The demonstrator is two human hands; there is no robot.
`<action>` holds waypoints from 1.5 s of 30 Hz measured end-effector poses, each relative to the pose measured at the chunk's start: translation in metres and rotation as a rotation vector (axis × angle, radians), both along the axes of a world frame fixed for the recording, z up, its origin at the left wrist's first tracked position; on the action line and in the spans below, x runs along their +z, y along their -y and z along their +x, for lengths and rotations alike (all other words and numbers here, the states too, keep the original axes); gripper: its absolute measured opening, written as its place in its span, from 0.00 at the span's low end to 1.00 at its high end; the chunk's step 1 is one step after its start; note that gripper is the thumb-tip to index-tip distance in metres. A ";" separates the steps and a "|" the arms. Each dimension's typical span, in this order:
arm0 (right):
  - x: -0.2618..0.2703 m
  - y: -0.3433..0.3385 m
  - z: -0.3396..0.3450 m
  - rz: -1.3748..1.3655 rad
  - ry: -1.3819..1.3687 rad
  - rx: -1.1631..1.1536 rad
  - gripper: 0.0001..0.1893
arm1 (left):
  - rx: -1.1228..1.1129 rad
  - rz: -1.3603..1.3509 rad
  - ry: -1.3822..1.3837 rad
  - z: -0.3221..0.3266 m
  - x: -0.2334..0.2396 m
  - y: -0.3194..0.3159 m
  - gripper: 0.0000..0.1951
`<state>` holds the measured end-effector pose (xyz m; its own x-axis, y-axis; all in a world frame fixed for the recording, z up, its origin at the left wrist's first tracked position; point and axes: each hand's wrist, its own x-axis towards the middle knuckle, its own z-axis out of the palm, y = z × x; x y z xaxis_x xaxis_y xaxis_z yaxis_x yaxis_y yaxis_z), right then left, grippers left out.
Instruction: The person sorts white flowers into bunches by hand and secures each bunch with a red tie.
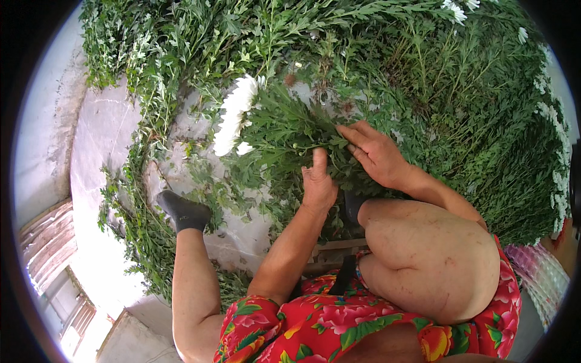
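A bunch of white chrysanthemums (283, 122) lies across in front of me, its white flower heads (236, 115) facing left. My left hand (320, 183) is closed around the leafy stems from below, thumb pointing up along them. At the stem side, my right hand (374, 152) touches the leaves with bent fingers held close together. Foliage hides its fingertips, so I cannot tell whether they pinch a stem. The lower stems are mostly hidden behind the hands.
Cut leafy stems (476, 113) are heaped on the right, with white flowers (553, 122) along their far edge. More greenery (190, 41) spreads across the back. Loose leaves litter the pale floor (245, 231). My sock-covered foot (185, 211) rests at left. A whitish wall (45, 90) stands beyond.
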<state>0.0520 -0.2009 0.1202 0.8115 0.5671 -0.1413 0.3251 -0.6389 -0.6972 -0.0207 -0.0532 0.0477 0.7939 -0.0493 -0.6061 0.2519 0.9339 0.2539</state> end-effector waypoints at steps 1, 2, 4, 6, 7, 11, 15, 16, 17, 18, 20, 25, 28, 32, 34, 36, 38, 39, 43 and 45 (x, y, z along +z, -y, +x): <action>0.003 -0.003 -0.003 -0.048 0.026 0.005 0.25 | -0.036 0.043 0.033 0.001 -0.001 0.001 0.26; 0.005 -0.005 -0.004 -0.096 0.051 0.008 0.26 | -0.073 0.085 0.066 0.001 -0.003 0.002 0.26; 0.008 -0.009 -0.002 -0.209 0.187 0.164 0.27 | -0.060 0.126 0.003 0.002 0.003 0.005 0.24; 0.005 -0.008 0.000 -0.236 0.279 0.281 0.27 | -0.031 0.102 -0.047 0.004 0.006 0.006 0.22; -0.002 -0.006 0.001 -0.207 0.303 0.320 0.26 | -0.007 0.058 -0.066 0.006 0.007 0.007 0.21; 0.005 -0.004 0.000 -0.125 0.245 0.338 0.25 | 0.041 0.057 -0.142 0.008 0.000 0.008 0.15; 0.059 0.019 0.000 0.240 -0.206 0.257 0.24 | 0.031 0.033 -0.130 0.031 -0.002 -0.013 0.19; 0.072 0.030 0.000 0.358 -0.476 0.219 0.24 | 0.079 0.003 -0.111 0.040 0.013 -0.021 0.20; 0.071 0.042 0.001 0.405 -0.559 0.331 0.25 | 0.089 0.093 -0.074 0.046 0.027 -0.028 0.19; 0.071 0.047 0.001 0.399 -0.628 0.371 0.26 | 0.103 0.157 -0.058 0.050 0.029 -0.041 0.20; 0.052 0.054 -0.005 0.333 -0.773 0.368 0.28 | 0.166 0.239 -0.038 0.054 0.041 -0.062 0.21; -0.021 0.071 -0.040 -0.493 -0.194 -0.054 0.25 | 0.348 0.209 0.126 0.051 0.119 -0.115 0.23; -0.093 0.099 -0.051 -0.710 -0.016 -0.249 0.26 | 0.462 0.279 0.177 0.025 0.165 -0.155 0.21; -0.173 0.150 -0.086 -0.699 0.152 -0.142 0.38 | 0.610 0.506 0.352 -0.012 0.243 -0.214 0.22; -0.168 0.153 -0.101 -0.782 0.105 -0.087 0.38 | 0.667 0.581 0.312 -0.034 0.289 -0.234 0.22; -0.155 0.149 -0.110 -0.802 0.047 -0.123 0.38 | 0.660 0.749 0.449 -0.059 0.338 -0.251 0.18; -0.147 0.141 -0.110 -0.795 -0.024 -0.183 0.39 | 0.704 0.931 0.610 -0.088 0.384 -0.259 0.15; -0.137 0.135 -0.105 -0.798 -0.058 -0.225 0.39 | 0.692 1.003 0.725 -0.099 0.400 -0.264 0.14; -0.094 0.094 -0.085 -0.729 -0.212 -0.348 0.39 | 0.564 1.643 0.688 -0.149 0.490 -0.246 0.12; -0.095 0.118 -0.079 -0.596 -0.137 -0.398 0.39 | 0.478 1.847 0.664 -0.150 0.514 -0.229 0.12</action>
<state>-0.0271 -0.3186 0.0248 0.8929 0.0276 -0.4493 -0.0766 -0.9743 -0.2120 -0.1707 0.1757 0.5616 0.6302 0.4080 0.6606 -0.4052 -0.5529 0.7281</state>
